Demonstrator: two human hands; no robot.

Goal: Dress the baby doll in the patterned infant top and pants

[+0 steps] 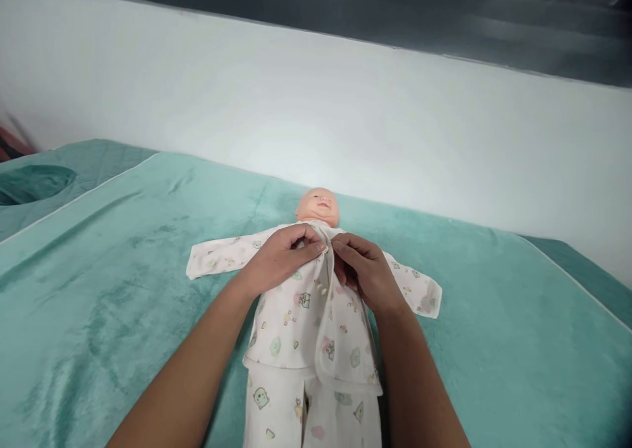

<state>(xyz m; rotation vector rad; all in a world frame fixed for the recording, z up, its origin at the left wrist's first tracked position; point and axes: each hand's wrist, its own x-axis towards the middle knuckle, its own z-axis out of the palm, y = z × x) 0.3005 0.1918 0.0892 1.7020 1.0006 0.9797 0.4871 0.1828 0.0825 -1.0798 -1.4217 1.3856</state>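
A baby doll lies on its back in the middle of a teal blanket, head away from me. It wears a white printed baby suit with small animal motifs, sleeves spread out to both sides. My left hand pinches the left edge of the suit's front opening at the doll's upper chest. My right hand pinches the opposite edge right beside it, fingers curled. The two hands nearly touch at the top snap, just below the doll's neck.
The blanket covers a wide flat bed with a white piped seam at the left. A white wall runs behind it. A round hollow in teal fabric shows at the far left.
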